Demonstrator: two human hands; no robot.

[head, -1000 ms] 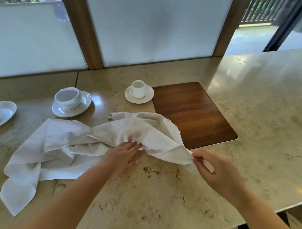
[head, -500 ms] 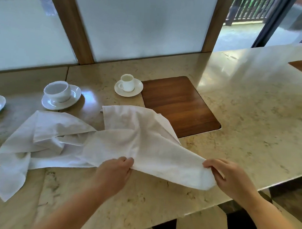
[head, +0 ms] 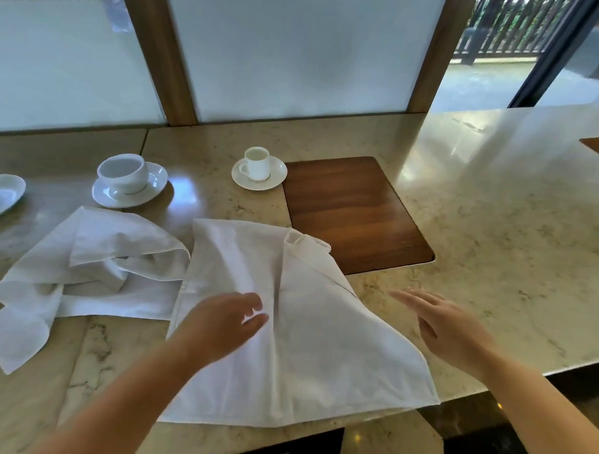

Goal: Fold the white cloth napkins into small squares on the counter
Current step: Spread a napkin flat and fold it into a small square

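Observation:
A white cloth napkin [head: 307, 346] lies spread on the marble counter [head: 494, 250], its near edge hanging over the counter's front and its far right corner turned back. My left hand [head: 223, 322] rests flat on the napkin's middle with fingers apart. My right hand [head: 447, 327] hovers open just right of the napkin, above the counter, holding nothing. A second white napkin [head: 86, 273] lies crumpled to the left, touching the first one.
A dark wooden inlay [head: 353, 211] sits in the counter behind the napkin. A small cup on a saucer [head: 257, 169] and a wider cup on a saucer [head: 128, 180] stand at the back. Another white dish [head: 2, 194] shows at the far left edge.
The napkin has been pulled toward me and laid out flat. My right hand let go of its corner and moved off to the right. My left hand went from pinching to lying flat.

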